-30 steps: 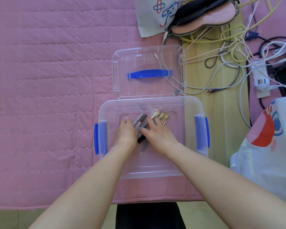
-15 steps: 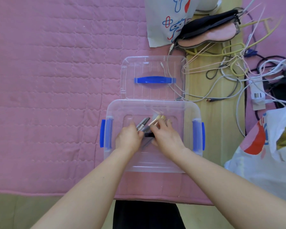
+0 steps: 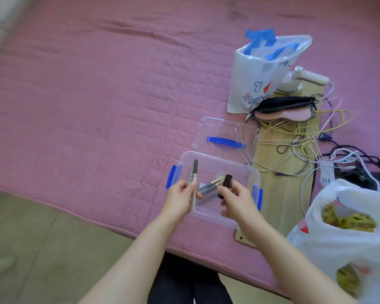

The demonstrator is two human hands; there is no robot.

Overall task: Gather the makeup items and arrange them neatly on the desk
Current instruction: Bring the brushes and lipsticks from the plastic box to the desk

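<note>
Gathering step, by the look of it: clear storage box (image 3: 215, 163) on pink quilt, left hand (image 3: 180, 199) gripping slim pencil-like sticks (image 3: 194, 183), right hand (image 3: 237, 199) pinching dark stubby tube (image 3: 226, 182), both lifted above box. Next, probably carrying these to wooden desk strip (image 3: 279, 194) at right, cluttered with cables. Loose sticks (image 3: 208, 187) in box blurred, count unclear.

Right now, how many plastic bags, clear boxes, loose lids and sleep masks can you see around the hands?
Plastic bags: 2, a printed white bag at the back and a white bag on the right
Clear box: 1
Loose lid: 1
Sleep mask: 1
Total: 5
</note>
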